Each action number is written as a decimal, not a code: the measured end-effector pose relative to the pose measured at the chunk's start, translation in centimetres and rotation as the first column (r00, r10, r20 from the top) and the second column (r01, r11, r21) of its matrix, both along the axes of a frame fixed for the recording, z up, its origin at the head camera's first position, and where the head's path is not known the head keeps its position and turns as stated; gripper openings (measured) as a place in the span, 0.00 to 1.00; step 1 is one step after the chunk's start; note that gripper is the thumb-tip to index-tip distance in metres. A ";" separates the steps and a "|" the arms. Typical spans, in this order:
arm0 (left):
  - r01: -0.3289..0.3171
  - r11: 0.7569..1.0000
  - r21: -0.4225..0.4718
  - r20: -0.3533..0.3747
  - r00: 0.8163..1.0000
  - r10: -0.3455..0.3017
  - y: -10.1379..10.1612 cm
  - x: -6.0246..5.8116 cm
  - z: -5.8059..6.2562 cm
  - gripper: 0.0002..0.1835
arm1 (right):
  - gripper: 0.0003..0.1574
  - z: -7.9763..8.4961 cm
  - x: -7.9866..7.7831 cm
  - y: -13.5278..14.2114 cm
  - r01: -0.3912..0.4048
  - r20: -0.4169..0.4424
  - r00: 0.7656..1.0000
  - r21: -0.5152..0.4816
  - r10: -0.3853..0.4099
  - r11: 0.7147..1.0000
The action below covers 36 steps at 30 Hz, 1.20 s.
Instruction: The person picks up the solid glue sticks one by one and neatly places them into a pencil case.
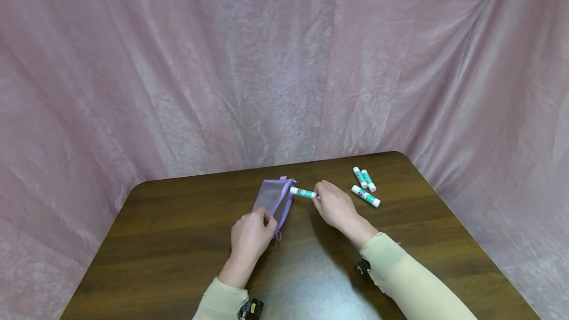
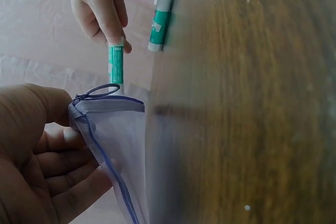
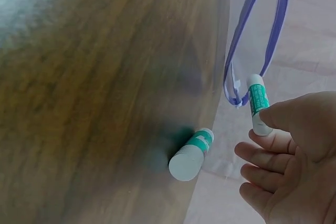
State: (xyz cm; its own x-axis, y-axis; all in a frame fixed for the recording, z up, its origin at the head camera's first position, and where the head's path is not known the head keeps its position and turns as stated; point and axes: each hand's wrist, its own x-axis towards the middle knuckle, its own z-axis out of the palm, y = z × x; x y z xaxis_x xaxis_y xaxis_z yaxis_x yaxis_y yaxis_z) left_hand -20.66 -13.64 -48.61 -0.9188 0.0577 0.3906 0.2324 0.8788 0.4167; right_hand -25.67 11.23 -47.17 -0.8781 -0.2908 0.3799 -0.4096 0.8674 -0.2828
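Sleeves (image 1: 418,275): nearest to the camera, below both hands; the head view's lower edge cuts them off.
Left hand (image 1: 252,233): thumb and fingers pinch a near corner of the pouch (image 1: 268,194), with no visible gap; some fingers are partly hidden behind the mesh.
Right hand (image 1: 334,205): thumb and forefinger pinch the glue stick (image 1: 304,192) near one end; the other fingers are half bent and free.
Pouch mouth: it gapes between the two hands, beyond the left fingertips; the zipper loop (image 1: 278,236) hangs beside them.
Stick's cap: at the purple rim, left of the right fingers; whether it is already inside, I cannot tell.
Other sticks (image 1: 366,196): three lie on the table (image 1: 178,241), right of the right fingers, two side by side. Their small print is not readable.
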 end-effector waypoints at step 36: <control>0.019 1.000 0.004 -0.039 0.999 -0.019 0.6 0.3 -0.1 0.12 | 0.10 -1.3 -3.9 -1.6 -0.033 0.094 0.995 0.103 0.023 0.994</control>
State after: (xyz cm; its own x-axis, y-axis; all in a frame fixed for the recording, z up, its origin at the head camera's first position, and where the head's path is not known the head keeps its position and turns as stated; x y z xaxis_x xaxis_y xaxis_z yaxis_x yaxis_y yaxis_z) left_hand -20.37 -13.03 -48.66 -0.9018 0.0730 0.4259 0.2646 0.8725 0.4108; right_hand -29.55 9.65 -48.49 -0.8990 -0.3499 0.2634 -0.4106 0.8826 -0.2291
